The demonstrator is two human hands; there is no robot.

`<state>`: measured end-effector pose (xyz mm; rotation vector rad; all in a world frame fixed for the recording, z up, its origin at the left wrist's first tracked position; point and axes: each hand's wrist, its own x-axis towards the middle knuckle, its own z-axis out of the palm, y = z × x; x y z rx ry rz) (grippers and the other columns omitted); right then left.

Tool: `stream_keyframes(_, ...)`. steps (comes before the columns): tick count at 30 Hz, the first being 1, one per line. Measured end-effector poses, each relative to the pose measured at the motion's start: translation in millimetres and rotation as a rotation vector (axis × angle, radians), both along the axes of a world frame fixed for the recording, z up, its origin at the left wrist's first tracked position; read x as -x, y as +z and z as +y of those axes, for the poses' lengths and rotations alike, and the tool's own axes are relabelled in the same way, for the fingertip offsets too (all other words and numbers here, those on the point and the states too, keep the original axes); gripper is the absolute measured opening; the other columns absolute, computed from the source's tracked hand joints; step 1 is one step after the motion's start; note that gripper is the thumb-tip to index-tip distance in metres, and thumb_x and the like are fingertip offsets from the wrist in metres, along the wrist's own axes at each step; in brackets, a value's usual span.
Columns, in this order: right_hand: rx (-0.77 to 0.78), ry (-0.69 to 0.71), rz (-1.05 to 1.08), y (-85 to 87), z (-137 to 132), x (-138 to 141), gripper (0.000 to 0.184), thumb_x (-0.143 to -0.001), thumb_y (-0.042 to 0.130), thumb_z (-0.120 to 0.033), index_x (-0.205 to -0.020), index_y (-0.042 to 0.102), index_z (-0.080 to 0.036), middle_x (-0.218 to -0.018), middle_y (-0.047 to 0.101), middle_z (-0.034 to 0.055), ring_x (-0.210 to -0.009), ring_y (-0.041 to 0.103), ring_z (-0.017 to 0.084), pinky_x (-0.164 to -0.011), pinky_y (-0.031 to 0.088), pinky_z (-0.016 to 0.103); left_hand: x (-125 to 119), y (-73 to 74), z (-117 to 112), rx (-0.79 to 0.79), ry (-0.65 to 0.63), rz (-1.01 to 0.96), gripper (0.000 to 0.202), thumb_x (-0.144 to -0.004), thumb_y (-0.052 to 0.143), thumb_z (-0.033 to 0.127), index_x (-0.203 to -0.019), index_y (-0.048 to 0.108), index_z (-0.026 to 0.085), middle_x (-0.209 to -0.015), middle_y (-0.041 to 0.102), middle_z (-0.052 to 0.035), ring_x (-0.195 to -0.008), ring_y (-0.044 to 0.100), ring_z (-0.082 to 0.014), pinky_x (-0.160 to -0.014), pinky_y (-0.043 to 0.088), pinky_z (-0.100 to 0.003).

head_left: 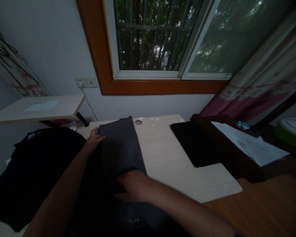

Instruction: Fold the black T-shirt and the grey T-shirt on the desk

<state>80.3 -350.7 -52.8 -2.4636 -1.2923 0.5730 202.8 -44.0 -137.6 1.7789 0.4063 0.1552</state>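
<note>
A dark grey cloth (120,141), maybe a garment, lies folded into a long strip on the pale table, its near part sinking into deep shadow. At its far left edge my left hand (95,141) grips the fabric between thumb and fingers. My right hand (133,186) is lower down on the same cloth, fingers bent into a fold and partly hidden. Left of my left arm, a heap of black cloth (46,158) spreads over the table. Right of the grey cloth, a flat black folded item (192,141) rests near the table's right edge.
The pale table (160,141) has a round cable hole at the back. A raised shelf (56,113) with a paper stands at left. A plugged-in cable (88,103) hangs from the wall socket. Dark wooden furniture bearing a paper sheet (251,143) adjoins at right, beneath a curtain.
</note>
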Motion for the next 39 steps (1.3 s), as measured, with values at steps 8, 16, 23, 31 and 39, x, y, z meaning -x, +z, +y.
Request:
stream_keyframes(8, -0.196, -0.096, 0.116, 1.7, 7, 4, 0.024, -0.090, 0.064, -0.044, -0.092, 0.072, -0.022, -0.074, 0.072, 0.0016, -0.063, 0.064, 0.016, -0.052, 0.032, 0.025, -3, 30.0, -4, -0.047, 0.086, -0.038, 0.089, -0.074, 0.081, 0.029, -0.151, 0.037, 0.022, -0.113, 0.068, -0.0115, -0.085, 0.070, -0.0196, -0.085, 0.057, -0.039)
stream_keyframes(16, -0.426, -0.115, 0.233, 19.4, 43, 15, 0.043, -0.091, 0.062, -0.043, -0.128, 0.065, -0.022, -0.106, 0.076, 0.0046, -0.092, 0.071, 0.021, -0.074, 0.047, 0.026, -25, 59.9, 23, -0.149, 0.040, -0.054, 0.096, -0.079, 0.076, 0.020, -0.159, 0.023, 0.022, -0.115, 0.069, -0.0113, -0.092, 0.070, -0.0186, -0.090, 0.057, -0.037)
stream_keyframes(23, -0.353, 0.143, 0.355, -18.5, 67, 22, 0.064, -0.085, 0.065, -0.037, -0.144, 0.053, -0.016, -0.130, 0.069, 0.0118, -0.113, 0.068, 0.027, -0.091, 0.053, 0.032, -22, 24.7, 32, -0.013, 0.015, -0.004, 0.096, -0.081, 0.073, 0.016, -0.160, 0.019, 0.020, -0.143, 0.054, -0.0227, -0.114, 0.066, -0.0234, -0.094, 0.055, -0.038)
stream_keyframes(31, -0.318, 0.255, 0.379, -29.5, 85, 28, 0.063, -0.088, 0.065, -0.040, -0.142, 0.055, -0.011, -0.131, 0.067, 0.0164, -0.115, 0.067, 0.028, -0.094, 0.053, 0.033, -30, 20.8, 36, -0.127, -0.024, -0.080, 0.088, -0.077, 0.074, 0.019, -0.155, 0.033, 0.022, -0.131, 0.064, -0.0155, -0.104, 0.069, -0.0206, -0.096, 0.053, -0.040)
stream_keyframes(39, -0.407, -0.117, 0.159, -31.3, 44, -24, 0.029, -0.096, 0.052, -0.020, -0.117, 0.071, -0.020, -0.116, 0.073, 0.0049, -0.107, 0.067, 0.017, -0.096, 0.048, 0.026, -9, 19.1, 29, -0.489, 0.091, 0.025, 0.084, -0.073, 0.077, 0.030, -0.147, 0.043, 0.011, -0.118, 0.066, -0.0169, -0.099, 0.068, -0.0245, -0.095, 0.052, -0.040)
